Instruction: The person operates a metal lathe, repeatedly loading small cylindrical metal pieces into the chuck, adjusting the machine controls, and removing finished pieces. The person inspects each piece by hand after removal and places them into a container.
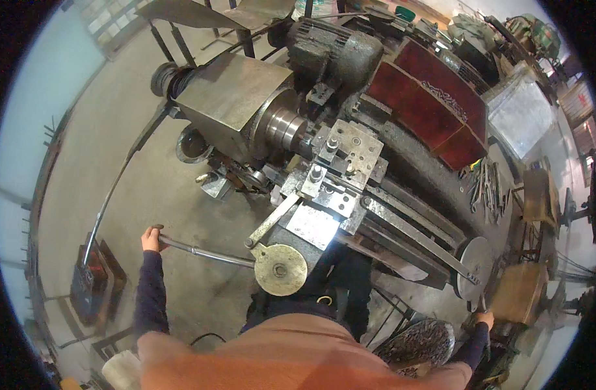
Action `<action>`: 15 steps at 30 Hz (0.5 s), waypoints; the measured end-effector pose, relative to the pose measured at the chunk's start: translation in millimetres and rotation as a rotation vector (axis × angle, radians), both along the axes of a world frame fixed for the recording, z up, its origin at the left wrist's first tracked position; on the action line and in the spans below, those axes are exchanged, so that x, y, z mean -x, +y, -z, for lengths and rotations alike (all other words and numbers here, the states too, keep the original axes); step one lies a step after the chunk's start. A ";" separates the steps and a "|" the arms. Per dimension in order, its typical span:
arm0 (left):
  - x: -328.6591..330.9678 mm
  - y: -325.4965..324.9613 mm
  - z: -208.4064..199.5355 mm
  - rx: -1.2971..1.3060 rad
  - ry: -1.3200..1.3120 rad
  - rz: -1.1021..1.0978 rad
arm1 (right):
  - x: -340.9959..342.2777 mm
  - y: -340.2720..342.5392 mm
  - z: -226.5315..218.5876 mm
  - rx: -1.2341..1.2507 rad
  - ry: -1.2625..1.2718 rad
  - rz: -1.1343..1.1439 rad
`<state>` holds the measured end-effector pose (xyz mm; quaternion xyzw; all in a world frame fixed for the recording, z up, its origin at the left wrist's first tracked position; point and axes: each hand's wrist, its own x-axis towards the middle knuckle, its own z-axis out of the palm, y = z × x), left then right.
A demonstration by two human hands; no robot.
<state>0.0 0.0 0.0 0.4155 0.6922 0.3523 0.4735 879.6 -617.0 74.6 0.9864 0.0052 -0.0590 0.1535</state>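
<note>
My left hand point(151, 240) is closed round the outer end of a long metal lever point(203, 253). That lever runs right to a round brass-coloured disc point(281, 270) on the near side of a small lathe. At the lower right, my right hand point(484, 319) is wrapped round a short handle point(483, 302) just below a grey round plate point(473, 268). A flat bar point(421, 237) links this plate to the tool slide point(350, 153). Between my hands, the slide faces the shiny cylindrical chuck point(286, 129); the space where they meet is partly hidden.
Behind the slide is a dark red tray point(421, 97) with small metal parts. Wrenches point(486, 188) lie to its right, and a motor point(337, 52) sits behind the headstock point(229, 91). A bin of metal chips point(418, 344) stands by my right forearm.
</note>
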 end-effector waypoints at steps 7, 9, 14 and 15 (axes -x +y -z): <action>33.6 -20.8 41.3 -0.397 0.082 0.015 | 111.2 8.5 16.2 -0.121 -0.188 0.080; -15.4 -21.3 5.9 -0.171 -0.231 -0.289 | 138.5 28.7 6.4 -0.198 -0.159 0.110; -14.5 -6.0 -1.1 -0.314 -0.230 -0.309 | 163.3 41.9 10.8 -0.348 -0.105 0.179; -16.1 -3.2 -0.2 -0.312 -0.242 -0.305 | 164.6 38.7 12.3 -0.353 -0.127 0.174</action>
